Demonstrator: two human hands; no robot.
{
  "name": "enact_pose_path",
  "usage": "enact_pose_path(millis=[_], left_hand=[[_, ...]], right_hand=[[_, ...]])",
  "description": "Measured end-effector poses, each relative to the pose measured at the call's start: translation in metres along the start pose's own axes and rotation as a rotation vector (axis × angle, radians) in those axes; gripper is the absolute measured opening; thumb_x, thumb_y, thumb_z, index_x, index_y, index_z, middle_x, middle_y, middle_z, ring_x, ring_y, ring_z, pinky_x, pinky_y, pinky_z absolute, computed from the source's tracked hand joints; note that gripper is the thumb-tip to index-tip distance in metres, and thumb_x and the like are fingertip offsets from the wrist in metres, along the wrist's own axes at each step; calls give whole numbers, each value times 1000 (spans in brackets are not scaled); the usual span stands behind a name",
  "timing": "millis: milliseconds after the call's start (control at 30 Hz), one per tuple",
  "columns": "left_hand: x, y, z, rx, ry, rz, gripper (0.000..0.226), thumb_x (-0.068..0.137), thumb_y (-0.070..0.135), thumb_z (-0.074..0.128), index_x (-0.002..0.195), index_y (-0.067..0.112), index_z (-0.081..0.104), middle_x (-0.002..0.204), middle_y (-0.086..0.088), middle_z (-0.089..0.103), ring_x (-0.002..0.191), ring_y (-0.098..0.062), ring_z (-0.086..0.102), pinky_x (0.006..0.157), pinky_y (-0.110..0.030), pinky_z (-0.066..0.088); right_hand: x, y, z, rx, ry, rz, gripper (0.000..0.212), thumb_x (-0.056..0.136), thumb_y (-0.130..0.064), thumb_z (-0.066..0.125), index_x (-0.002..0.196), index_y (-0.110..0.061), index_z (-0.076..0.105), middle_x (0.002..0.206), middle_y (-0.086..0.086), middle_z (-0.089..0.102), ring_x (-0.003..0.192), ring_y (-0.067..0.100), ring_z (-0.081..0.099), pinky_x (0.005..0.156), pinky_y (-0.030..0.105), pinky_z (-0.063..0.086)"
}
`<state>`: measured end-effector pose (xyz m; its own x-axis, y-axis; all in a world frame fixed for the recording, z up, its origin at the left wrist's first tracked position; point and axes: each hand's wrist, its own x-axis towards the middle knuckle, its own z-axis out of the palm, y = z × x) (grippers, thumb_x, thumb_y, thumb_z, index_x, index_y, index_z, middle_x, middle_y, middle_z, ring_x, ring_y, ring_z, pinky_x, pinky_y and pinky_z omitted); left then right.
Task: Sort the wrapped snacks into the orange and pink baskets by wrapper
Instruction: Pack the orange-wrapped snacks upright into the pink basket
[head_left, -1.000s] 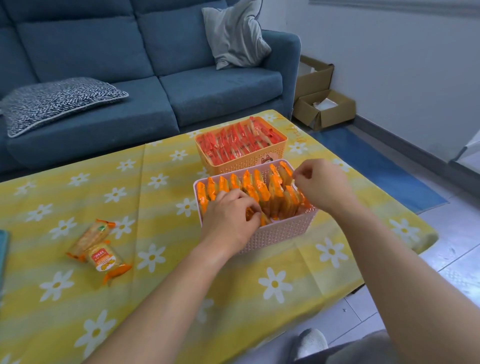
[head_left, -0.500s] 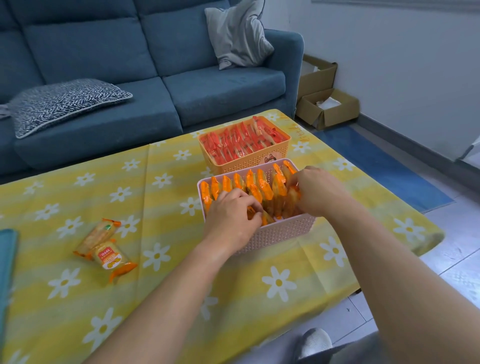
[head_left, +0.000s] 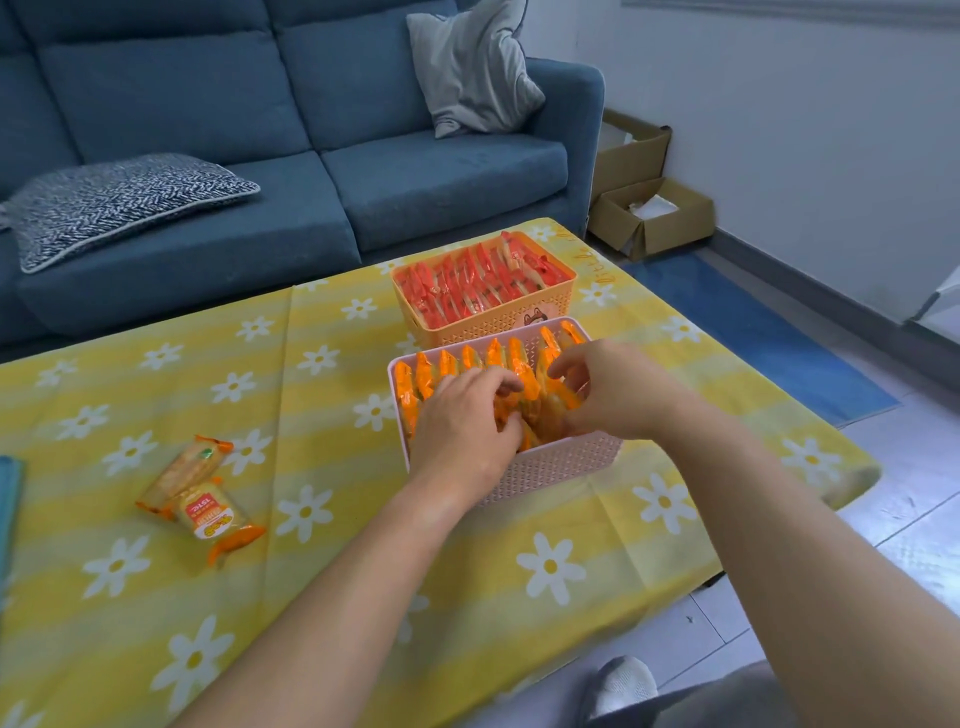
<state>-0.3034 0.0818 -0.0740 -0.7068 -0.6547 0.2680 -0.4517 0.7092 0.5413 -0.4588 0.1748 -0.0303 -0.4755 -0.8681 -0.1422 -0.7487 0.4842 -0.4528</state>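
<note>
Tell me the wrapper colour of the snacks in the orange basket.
Red wrappers in the orange basket; head view.

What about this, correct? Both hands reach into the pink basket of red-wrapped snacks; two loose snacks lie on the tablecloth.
One thing is wrong: in the head view the pink basket holds orange-wrapped snacks, not red-wrapped. The left hand and right hand do reach into it, and two loose snacks lie on the tablecloth.
</note>
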Motion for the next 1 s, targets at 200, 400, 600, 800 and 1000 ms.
enact_pose_path(millis=[200,400,600,800,1000], left_hand=[[5,4,12,46,-149,109,37,89,15,48,112,31,72,123,11,63,104,-20,50,95,-41,43],[9,6,10,143,-200,91,37,99,19,44,107,36,76,125,14,59,111,-18,45,99,-38,40],[9,7,7,130,-221,80,38,99,18,43,107,37,75,121,15,55,111,-16,43,101,-36,38],[9,5,6,108,-230,71,37,98,19,44,108,37,75,122,15,54,112,-15,42,101,-32,37],[10,6,5,108,-234,66,36,97,18,46,108,37,74,123,14,54,113,-15,42,101,-34,38]], right_hand=[[0,4,0,322,-142,27,42,85,1,66,125,-8,59,89,7,78,80,27,75,83,49,60],[-1,22,-26,189,295,70,29,91,-2,52,108,-20,69,103,-2,71,94,15,64,77,31,52],[4,31,-7,-332,-5,164,58,85,-40,70,139,-40,51,134,11,46,123,33,41,97,43,45],[13,36,0,-361,39,130,54,84,-39,75,135,-38,57,124,6,52,118,28,46,89,39,47],[9,19,-8,-425,156,53,44,73,-67,73,96,-31,64,108,-1,51,105,21,45,81,36,50]])
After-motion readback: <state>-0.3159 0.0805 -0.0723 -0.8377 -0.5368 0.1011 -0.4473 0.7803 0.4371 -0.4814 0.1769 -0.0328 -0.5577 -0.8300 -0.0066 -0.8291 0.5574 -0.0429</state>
